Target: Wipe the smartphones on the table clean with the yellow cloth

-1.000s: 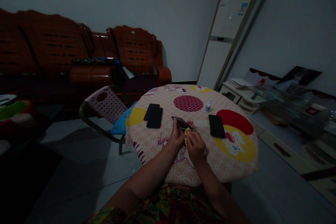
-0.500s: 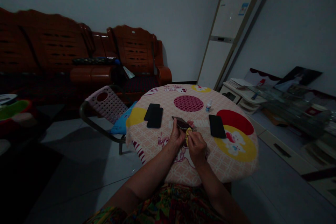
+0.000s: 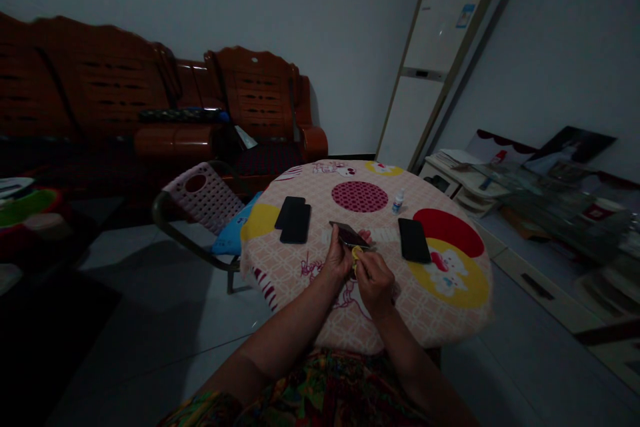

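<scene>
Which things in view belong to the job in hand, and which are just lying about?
Job:
phone in left hand
yellow cloth in right hand
possibly white bottle, three black phones

Apparently just around:
woven-back chair
wooden sofa
air conditioner

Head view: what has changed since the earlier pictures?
The yellow cloth in the right hand has shifted slightly left since the previous picture. Nothing was taken or let go: the left hand still holds the phone. The bottle and the other dark devices stayed put.

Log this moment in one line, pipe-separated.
left hand: holding phone | right hand: pinching yellow cloth | white bottle: upright on tablecloth
</scene>
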Available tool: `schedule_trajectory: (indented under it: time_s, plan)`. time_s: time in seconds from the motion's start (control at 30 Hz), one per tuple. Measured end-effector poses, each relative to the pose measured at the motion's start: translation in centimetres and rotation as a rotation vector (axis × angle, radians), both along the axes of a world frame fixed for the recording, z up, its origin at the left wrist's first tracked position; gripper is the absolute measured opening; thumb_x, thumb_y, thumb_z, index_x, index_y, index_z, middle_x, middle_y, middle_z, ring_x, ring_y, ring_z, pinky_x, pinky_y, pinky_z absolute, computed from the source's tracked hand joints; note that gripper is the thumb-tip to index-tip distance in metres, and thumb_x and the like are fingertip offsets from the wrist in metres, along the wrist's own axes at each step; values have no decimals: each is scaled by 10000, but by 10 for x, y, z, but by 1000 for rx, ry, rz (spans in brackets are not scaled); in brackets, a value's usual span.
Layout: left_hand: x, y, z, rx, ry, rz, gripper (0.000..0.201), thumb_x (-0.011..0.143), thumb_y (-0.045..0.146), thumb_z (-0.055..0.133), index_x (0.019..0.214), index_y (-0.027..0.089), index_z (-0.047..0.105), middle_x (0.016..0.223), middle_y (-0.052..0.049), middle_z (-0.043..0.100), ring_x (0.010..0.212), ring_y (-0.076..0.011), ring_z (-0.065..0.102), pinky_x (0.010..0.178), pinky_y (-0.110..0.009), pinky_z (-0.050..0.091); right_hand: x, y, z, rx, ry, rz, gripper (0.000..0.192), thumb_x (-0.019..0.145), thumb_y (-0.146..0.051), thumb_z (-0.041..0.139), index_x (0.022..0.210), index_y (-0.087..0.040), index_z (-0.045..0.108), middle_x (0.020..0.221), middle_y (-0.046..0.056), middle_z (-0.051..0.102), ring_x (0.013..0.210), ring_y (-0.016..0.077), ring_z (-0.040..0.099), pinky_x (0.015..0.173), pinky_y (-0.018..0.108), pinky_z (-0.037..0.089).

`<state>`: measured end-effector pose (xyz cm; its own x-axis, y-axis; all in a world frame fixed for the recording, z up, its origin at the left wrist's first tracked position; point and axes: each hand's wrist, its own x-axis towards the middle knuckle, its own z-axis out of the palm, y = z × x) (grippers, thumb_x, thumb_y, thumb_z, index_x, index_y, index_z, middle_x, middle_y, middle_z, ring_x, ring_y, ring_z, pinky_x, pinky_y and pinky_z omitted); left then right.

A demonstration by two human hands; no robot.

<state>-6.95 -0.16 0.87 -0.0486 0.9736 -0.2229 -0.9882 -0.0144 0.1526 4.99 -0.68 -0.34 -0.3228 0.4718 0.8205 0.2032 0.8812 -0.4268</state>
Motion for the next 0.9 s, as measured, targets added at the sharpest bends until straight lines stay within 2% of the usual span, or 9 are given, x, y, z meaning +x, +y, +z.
schedule_trajectory:
  time_s: [0.13, 0.3, 0.47, 0.9]
  plan:
    - [0, -2, 4, -16, 1, 19, 624, 890, 627, 416, 1015, 48, 613, 873, -155, 676, 840, -243, 676, 793, -388, 557, 2, 0, 1, 16, 22, -51, 262, 905, -119, 497, 1096, -176, 667, 931, 91, 663, 892, 177, 635, 810, 325, 548]
    - [2, -1, 4, -24, -8, 102, 529, 913, 574, 427, 964, 84, 618, 899, -144, 682, 840, -225, 670, 796, -379, 555, 5, 1, 2, -24, 59, -90, 249, 903, -142, 502, 1078, -171, 677, 948, 103, 674, 908, 189, 642, 824, 346, 552]
    - [2, -2, 6, -23, -21, 89, 499, 905, 572, 442, 961, 117, 637, 898, -136, 683, 912, -258, 661, 831, -417, 542, 7, 5, 0, -42, 139, -151, 218, 897, -167, 511, 1018, -175, 692, 919, 96, 685, 872, 189, 650, 795, 350, 557]
    - [1, -1, 4, -30, -31, 40, 603, 907, 610, 402, 1009, 55, 615, 872, -147, 693, 836, -229, 682, 778, -354, 561, 2, 3, 3, -47, -4, -62, 242, 923, -163, 494, 1067, -177, 689, 911, 92, 665, 858, 172, 650, 776, 312, 559]
